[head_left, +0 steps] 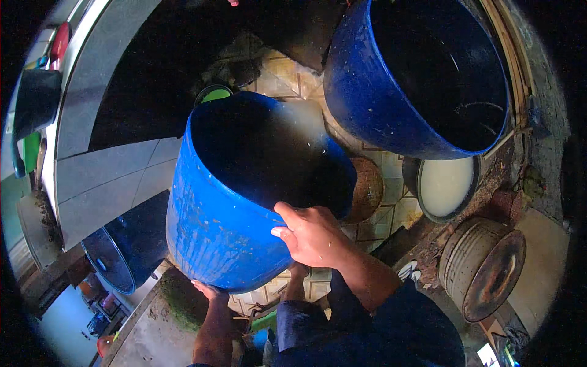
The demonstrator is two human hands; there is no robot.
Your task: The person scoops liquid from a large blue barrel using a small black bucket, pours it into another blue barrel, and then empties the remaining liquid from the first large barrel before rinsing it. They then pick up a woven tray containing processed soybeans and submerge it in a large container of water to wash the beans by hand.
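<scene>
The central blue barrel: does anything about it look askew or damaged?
Yes: the blue barrel is tilted, its mouth tipped toward the picture's upper right instead of level, and its outer wall looks scuffed and streaked.

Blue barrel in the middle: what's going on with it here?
A person is handling the blue barrel with both bare hands. The right hand grips it at the near rim, and the left hand is against its bottom edge. The barrel leans, with its mouth turned up and away from the person; its dark inside hides any contents. Beyond it to the right is a second blue barrel, with a round container of pale liquid close by.
</scene>
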